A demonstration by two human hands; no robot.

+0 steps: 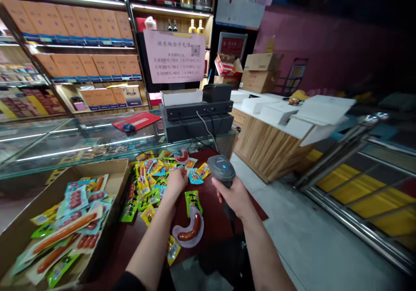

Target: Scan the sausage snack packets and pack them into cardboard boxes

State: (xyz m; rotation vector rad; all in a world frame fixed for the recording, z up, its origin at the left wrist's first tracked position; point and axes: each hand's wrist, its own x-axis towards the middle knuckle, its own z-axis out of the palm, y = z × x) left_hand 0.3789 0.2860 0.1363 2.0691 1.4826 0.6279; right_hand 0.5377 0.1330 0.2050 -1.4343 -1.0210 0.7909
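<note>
A dark barcode scanner (pixel 222 169) with a small blue light is held upright in my right hand (pixel 231 195), fingers wrapped round its handle. My left hand (pixel 177 181) is at the right side of a pile of small yellow, green and blue snack packets (pixel 149 182), its fingers curled; what they grip, if anything, is hidden. Nearer to me, on the dark red tabletop (pixel 212 221), a curved sausage in clear wrap (pixel 191 229) touches a green packet (pixel 193 201). At the left, an open cardboard box (pixel 121 174) holds packaged sausages and snacks.
Behind the pile stand a glass counter (pixel 78 152), a black cash-drawer unit (pixel 198 124) with cables, and a mouse (pixel 128 127) on a red sheet. To the right are a wood-sided counter (pixel 263 148) and a metal railing (pixel 338 152).
</note>
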